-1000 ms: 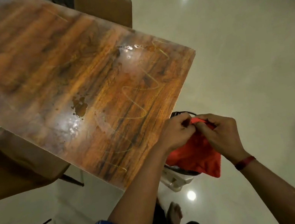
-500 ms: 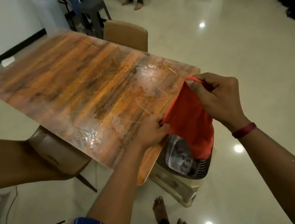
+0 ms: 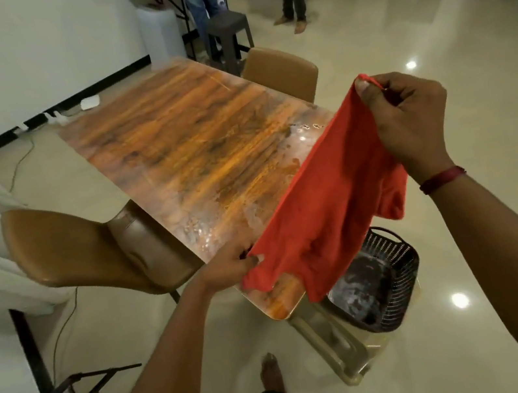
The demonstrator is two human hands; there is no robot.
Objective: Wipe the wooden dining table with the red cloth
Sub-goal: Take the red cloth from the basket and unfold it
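The red cloth (image 3: 327,205) hangs stretched in the air over the near right corner of the wooden dining table (image 3: 195,152). My left hand (image 3: 231,266) pinches its lower left corner just above the table's near edge. My right hand (image 3: 410,123) pinches the upper right corner, held higher and to the right of the table. The glossy tabletop shows wet smears and droplets near its right and near edges.
A tan chair (image 3: 88,249) stands at the table's left side, another tan chair (image 3: 281,72) at the far right. A dark mesh basket (image 3: 385,281) sits on a beige plastic stool below the near corner. Two people's legs and a grey stool (image 3: 229,36) are at the back.
My hands have pulled apart, spreading the bunched cloth wide. My right hand rose up and right. The camera tilted up, showing more of the room.
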